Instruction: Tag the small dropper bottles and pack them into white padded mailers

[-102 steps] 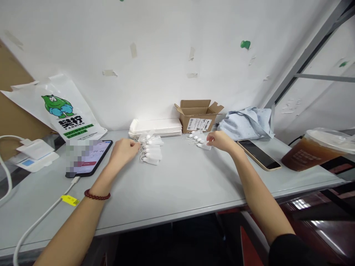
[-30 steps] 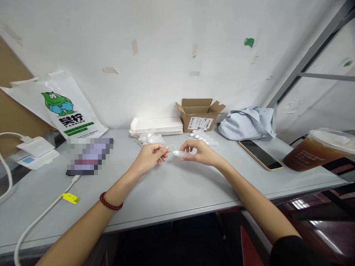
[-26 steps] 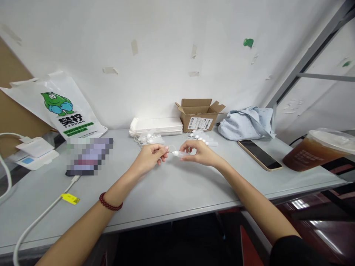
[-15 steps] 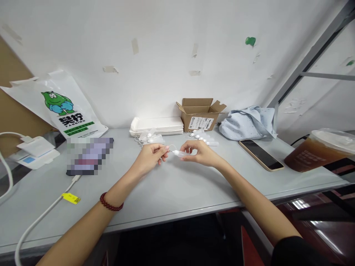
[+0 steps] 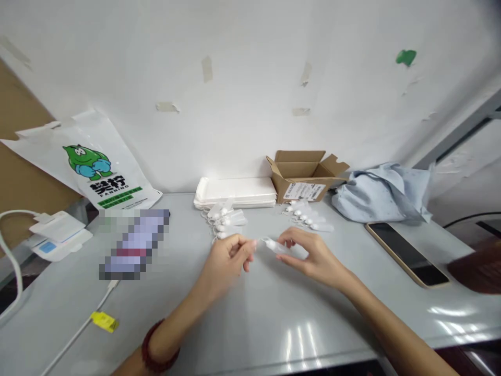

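Before two tube clusters [image 5: 231, 221] [image 5: 307, 214], the right hand [image 5: 320, 257] holds one tube [image 5: 275, 246].

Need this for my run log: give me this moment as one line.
left hand: by white loop, grip unclear | right hand: holding small translucent tube | behind: left tube cluster, right tube cluster, open carton
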Tool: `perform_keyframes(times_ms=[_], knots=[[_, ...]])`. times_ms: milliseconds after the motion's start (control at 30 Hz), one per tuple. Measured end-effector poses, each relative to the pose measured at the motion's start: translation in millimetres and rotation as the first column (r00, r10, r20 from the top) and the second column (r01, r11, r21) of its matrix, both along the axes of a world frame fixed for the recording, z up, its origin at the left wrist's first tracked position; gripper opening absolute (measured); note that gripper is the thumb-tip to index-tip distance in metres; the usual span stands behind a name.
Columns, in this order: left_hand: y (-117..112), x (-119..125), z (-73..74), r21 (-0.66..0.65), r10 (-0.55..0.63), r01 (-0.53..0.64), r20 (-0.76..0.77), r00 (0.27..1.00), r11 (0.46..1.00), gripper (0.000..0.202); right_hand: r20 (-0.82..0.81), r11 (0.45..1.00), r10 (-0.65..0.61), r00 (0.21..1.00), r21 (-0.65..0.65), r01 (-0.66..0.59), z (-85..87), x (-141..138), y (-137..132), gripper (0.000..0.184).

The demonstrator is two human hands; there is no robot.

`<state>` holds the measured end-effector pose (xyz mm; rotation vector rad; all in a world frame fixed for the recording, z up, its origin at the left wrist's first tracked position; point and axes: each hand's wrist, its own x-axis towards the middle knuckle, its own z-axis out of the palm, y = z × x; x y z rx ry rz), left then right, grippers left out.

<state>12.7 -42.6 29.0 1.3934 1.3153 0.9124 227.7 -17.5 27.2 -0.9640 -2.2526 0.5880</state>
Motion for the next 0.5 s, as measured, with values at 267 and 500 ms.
perform_keyframes(times_ms=[267, 500], knots=[[3, 2, -1.9, -0.107, 0.095, -0.083, 0.114, 0.989, 0.991, 0.029, 0.141, 0.942, -0.066, 0.988, 0.335, 0.015, -13.6, 13, 8, 0.025], [9, -6, -4.0, -0.115, 0.095, -0.07, 0.231, 0.968, 0.991, 0.039, 0.099, 0.942, -0.088, 0.991, 0.331, 0.051, -10.2, 6, 2, 0.023]])
